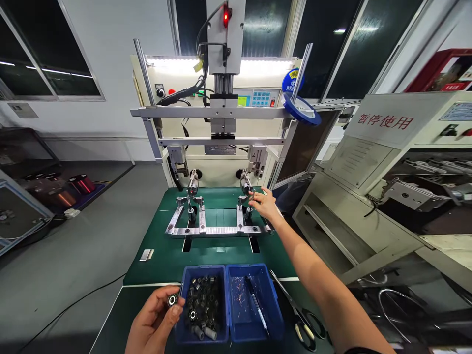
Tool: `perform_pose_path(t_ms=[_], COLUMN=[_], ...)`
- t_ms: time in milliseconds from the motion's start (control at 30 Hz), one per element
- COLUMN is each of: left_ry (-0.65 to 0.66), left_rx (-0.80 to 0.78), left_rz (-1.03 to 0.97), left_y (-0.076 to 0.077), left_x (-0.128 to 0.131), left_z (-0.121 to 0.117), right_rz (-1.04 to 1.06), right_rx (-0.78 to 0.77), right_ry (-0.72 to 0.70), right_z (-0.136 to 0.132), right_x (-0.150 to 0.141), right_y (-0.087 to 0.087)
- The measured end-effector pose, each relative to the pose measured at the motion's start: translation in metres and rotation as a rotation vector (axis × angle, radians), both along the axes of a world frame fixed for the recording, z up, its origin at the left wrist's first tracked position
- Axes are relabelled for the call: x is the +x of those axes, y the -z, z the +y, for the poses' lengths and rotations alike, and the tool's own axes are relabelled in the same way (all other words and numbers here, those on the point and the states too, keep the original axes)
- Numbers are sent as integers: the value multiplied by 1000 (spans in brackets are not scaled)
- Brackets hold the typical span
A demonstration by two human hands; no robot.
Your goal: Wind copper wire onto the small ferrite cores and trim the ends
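Observation:
My left hand (157, 322), at the front left, pinches a small stator core (173, 300), dark and slotted with a pale ring at its centre. It is beside a blue bin (183, 280) of similar dark cores and grey cylinders. My right hand (263, 202) reaches forward to the right spindle (246, 182) of the winding machine. Its fingers close together at the spindle's lower end; what they grip is too small to make out. A matching left spindle (193, 183) hangs over the metal fixture frame (221, 230).
Right of the cores, another blue bin (271, 295) holds a pen (258, 305) and copper-coloured wire scraps. Scissors (300, 314) lie under my right forearm. A small metal block (146, 254) sits on the green table (162, 263). A second machine (368, 152) stands at the right.

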State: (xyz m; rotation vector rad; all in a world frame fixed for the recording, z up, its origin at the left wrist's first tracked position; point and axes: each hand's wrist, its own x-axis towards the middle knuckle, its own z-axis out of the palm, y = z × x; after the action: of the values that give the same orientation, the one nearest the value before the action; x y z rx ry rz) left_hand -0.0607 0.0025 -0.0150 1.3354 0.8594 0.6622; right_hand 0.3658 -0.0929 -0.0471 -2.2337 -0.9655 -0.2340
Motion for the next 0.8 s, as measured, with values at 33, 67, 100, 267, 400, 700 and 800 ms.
perform_pose_path(t_ms=[33,67,100,267,400,700,800], left_ry=[9,16,25,234,296,360,384], left_rx=[8,17,27,83,108,226,361], left_rz=[5,9,4,-104,-139,-116,-64], left_y=[-1,-2,-2,-5,-5,-2,-9], left_x=[1,2,3,11,17,24,40], left_z=[0,1,2,9,14,18,35], right_rz=[-7,-15,-23,-61,-77,-81,-76], right_rx=[9,15,20,54,64,58,59], right_ry=[29,52,71,106,105,119,127], right_z=[1,2,2,5,6,7,8], right_x=[-5,-8,-12,-14,-8,-2,-2], right_y=[3,5,6,7,10,17,17])
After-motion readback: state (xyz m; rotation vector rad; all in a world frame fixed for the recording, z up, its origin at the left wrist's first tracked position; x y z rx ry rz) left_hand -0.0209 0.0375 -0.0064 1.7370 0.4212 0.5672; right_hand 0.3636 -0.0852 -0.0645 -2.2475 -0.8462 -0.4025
